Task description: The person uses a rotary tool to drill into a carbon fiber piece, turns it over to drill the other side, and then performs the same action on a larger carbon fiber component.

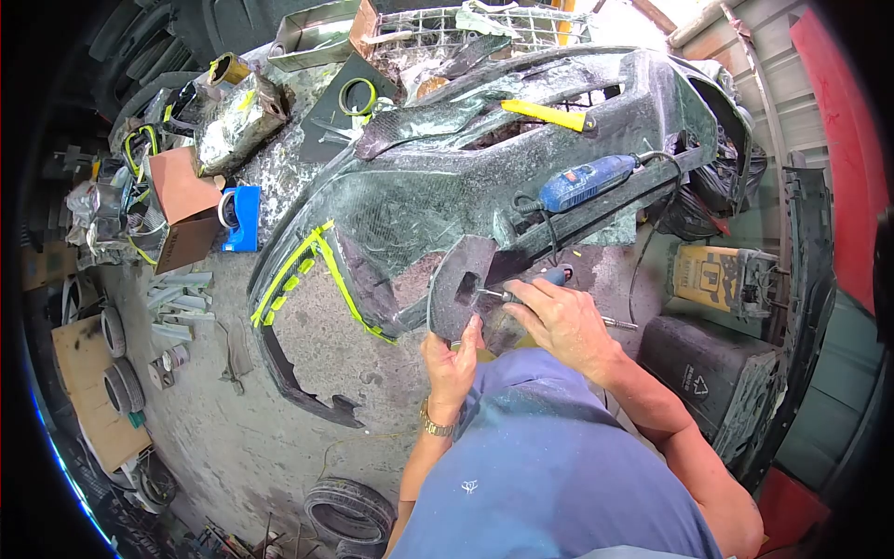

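Observation:
My left hand (pixel 453 359) grips the lower edge of a dark carbon-fibre piece (pixel 456 270) that has a hole in its middle. My right hand (pixel 557 315) holds a thin rotary tool handpiece (pixel 496 295), its tip pointed at the hole's edge. A flexible shaft runs from the handpiece up to a blue rotary tool (pixel 585 181) that lies on a large dark car bumper (pixel 438 186). The bumper carries yellow tape strips (pixel 321 261) on its left part. A watch sits on my left wrist.
A yellow-handled tool (pixel 545 115) lies on the bumper's top. A blue tape dispenser (pixel 242 218), cardboard (pixel 182 186) and metal brackets (pixel 182 303) lie at the left. A wire basket (pixel 456 28) stands behind. A yellow box (pixel 712 278) and black bin (pixel 708 373) stand right. Tyres (pixel 349 508) lie below.

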`<state>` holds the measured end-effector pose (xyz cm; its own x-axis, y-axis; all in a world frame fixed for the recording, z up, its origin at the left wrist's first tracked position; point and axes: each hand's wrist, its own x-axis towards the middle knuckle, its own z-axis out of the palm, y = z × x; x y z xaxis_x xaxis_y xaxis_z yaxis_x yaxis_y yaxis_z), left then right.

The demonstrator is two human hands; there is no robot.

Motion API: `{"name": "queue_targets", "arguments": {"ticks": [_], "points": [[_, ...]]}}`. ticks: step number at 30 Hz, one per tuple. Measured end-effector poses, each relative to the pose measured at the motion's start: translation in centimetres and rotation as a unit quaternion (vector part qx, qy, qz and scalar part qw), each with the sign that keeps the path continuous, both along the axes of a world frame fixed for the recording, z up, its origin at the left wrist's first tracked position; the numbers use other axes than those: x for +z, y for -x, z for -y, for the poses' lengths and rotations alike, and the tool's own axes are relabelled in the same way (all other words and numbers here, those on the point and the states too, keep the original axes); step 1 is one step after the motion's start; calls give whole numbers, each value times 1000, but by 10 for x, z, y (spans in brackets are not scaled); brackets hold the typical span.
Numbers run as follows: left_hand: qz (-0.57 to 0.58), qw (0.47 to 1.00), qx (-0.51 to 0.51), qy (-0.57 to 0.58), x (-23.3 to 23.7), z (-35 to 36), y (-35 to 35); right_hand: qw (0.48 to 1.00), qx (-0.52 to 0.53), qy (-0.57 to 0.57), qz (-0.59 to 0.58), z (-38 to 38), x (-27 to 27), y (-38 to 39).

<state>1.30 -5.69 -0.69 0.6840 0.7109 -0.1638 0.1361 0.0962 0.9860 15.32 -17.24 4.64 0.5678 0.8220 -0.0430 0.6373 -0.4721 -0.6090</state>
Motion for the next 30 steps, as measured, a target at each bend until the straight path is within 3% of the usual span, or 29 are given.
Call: {"name": "queue_targets", "arguments": {"ticks": [7, 9, 18, 30], "points": [[-13, 1000, 2, 0, 1, 0, -2, 1000, -5, -10, -6, -1, 1, 1], [1, 998, 3, -68, 1, -1, -5, 1000, -15, -4, -19, -3, 4, 0], [-4, 1000, 8, 1, 4, 0, -2, 997, -19, 10, -72, 2, 4, 3], [-12, 999, -7, -38, 1, 1, 1, 995, -10, 38, -94, 2, 6, 4]]}}
